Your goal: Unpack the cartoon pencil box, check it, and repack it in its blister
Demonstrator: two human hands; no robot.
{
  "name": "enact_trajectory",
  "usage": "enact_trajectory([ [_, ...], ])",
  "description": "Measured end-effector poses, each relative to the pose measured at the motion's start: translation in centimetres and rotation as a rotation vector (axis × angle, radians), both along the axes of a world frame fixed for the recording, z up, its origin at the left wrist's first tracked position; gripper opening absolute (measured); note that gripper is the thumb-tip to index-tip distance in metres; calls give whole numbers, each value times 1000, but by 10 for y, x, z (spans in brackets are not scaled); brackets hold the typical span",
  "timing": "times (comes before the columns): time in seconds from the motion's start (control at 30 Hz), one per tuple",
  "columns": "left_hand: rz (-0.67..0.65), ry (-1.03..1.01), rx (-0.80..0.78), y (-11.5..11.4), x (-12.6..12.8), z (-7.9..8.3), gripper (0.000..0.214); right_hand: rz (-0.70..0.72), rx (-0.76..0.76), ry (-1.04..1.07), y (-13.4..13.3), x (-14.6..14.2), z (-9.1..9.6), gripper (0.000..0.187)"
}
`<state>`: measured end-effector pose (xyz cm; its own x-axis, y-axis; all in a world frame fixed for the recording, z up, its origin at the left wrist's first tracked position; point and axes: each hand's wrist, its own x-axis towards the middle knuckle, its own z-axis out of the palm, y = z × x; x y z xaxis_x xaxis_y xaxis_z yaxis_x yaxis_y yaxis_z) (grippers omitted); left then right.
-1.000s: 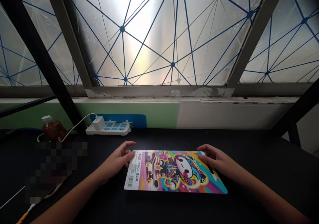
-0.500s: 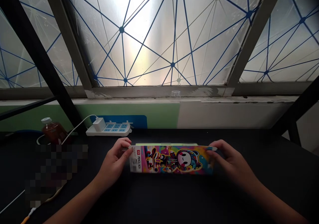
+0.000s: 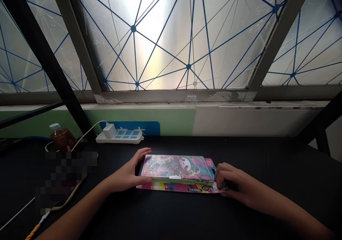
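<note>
A pink, multicoloured pencil box (image 3: 176,168) with "SPORT" printed on its lid lies flat on a printed card sleeve (image 3: 181,188), and the card sticks out in front and to the right. My left hand (image 3: 128,170) cups the box's left end, thumb along the front edge. At the right end, my right hand (image 3: 229,180) curls its fingers against the box and over the card.
The black table (image 3: 171,211) holds a white power strip (image 3: 119,136) with a plug and cable, and a brown-capped bottle (image 3: 62,137). A blurred patch (image 3: 65,179) hides the left area. Dark steel bars cross the window behind.
The package has tipped from lying flat with its cartoon cover up; now the pink box lies on top of the card. My right hand has dropped lower, and my left has moved to the box's end.
</note>
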<state>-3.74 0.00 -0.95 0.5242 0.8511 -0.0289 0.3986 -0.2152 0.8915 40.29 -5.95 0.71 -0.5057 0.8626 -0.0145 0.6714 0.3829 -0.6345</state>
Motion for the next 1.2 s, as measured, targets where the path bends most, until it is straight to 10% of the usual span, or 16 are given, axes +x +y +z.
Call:
enact_trajectory([
  [0.4,-5,262,828,-9,11,-9,98,-311,51,249,18,9,-27,107],
  [0.53,-25,299,939,-11,13,-7,108,-345,-103,460,22,2,-31,114],
  [0.73,-34,243,761,-12,15,-12,115,-366,-213,693,20,-9,-24,108],
  [1.03,119,-141,91,-8,14,-11,101,-370,-175,774,24,-1,-30,113],
  [1.2,194,-116,294,-13,14,-12,87,-404,-25,652,18,2,-24,106],
])
